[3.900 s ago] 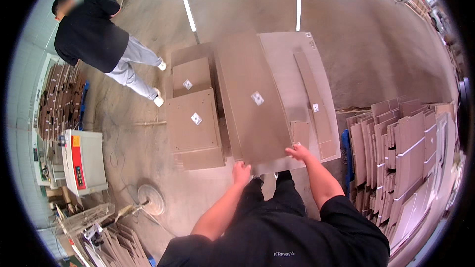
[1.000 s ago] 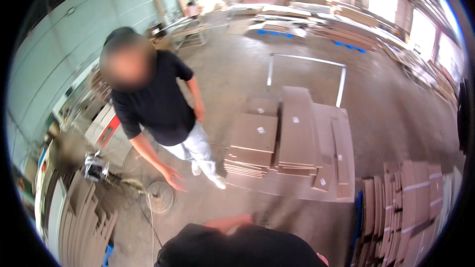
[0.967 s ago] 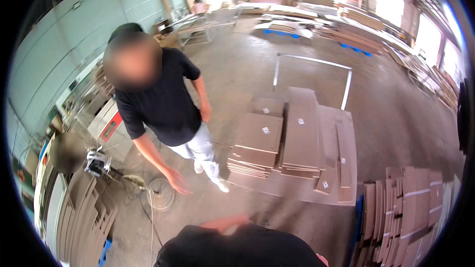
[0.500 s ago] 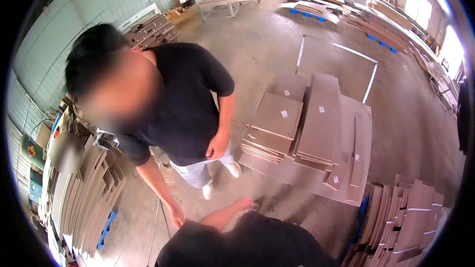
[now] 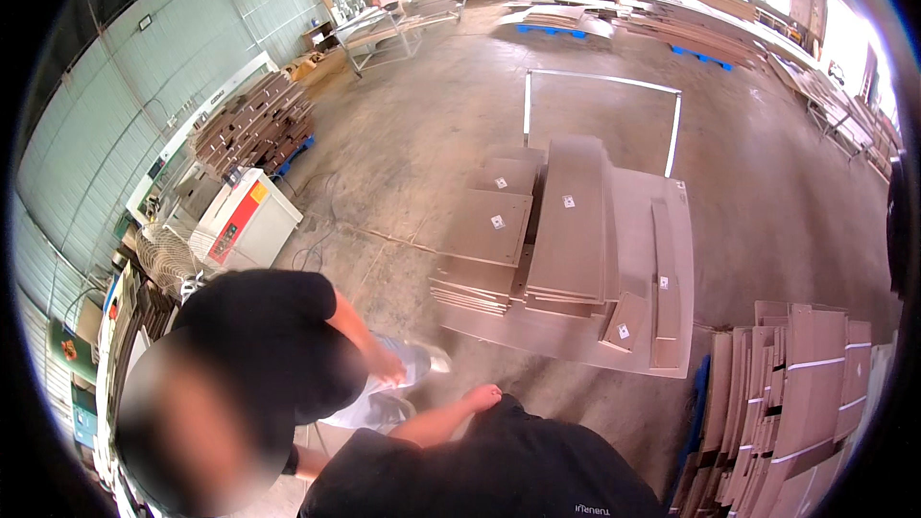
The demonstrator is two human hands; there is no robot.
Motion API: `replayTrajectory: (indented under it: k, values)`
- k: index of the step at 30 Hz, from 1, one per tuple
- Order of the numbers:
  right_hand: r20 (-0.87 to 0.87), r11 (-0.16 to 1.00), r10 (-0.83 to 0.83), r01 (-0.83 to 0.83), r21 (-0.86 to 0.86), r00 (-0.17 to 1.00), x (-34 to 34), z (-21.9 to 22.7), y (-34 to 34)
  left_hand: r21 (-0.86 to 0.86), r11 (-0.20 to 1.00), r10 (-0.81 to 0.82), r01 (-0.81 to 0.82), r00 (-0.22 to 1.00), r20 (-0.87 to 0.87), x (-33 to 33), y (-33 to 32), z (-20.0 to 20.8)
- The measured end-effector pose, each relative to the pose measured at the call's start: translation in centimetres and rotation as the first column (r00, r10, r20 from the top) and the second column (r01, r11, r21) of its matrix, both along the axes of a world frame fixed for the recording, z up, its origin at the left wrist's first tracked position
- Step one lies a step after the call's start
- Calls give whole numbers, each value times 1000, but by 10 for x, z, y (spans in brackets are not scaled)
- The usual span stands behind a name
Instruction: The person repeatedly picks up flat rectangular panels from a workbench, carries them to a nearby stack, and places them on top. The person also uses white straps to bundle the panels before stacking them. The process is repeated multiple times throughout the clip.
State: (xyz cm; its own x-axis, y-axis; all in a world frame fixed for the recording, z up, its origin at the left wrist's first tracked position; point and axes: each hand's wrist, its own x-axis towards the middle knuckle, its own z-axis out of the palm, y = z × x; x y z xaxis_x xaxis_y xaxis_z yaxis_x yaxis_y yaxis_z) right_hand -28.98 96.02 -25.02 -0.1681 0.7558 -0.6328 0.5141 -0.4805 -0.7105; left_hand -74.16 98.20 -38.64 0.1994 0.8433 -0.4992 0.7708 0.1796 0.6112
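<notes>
Brown long flat board panels, stacked as the middle pile on a pale brown base sheet; pile taken as landmark.

Nearest: left hand, this side of the pile and well apart from it, beside the wearer's dark clothing. Fingers look loosely curled; nothing seen in the grip, but how far it is closed cannot be told. Right hand out of view, its grip unknown.

Change: about four seconds back both hands were at the near edge of a long panel; now neither is seen on the pile. Co-worker in black top, then beyond and left of the pile, is now bent low on its near left. Judged: board handling is paused, long panels set down.

Beside the pile: brown squarish panels left; small brown panel and narrow brown strip right, strapped brown boards further right and nearer.

Beyond it: silver metal frame.
</notes>
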Motion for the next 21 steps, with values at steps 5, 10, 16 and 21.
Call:
replayTrajectory:
  k: [5,10,16,21]
  values:
    - [58,999,-50,50,11,997,33,-7,-8,-226,972,-60,62,998,14,47,36,44]
    - [84,997,-68,65,36,994,40,-11,-15,-169,973,-159,158,987,8,54,52,49]
    - [120,995,-30,18,103,992,37,-18,-21,-187,969,-166,164,986,9,23,81,28]
    - [165,975,-12,-25,222,986,46,-28,-51,-74,965,-247,251,967,59,17,74,31]
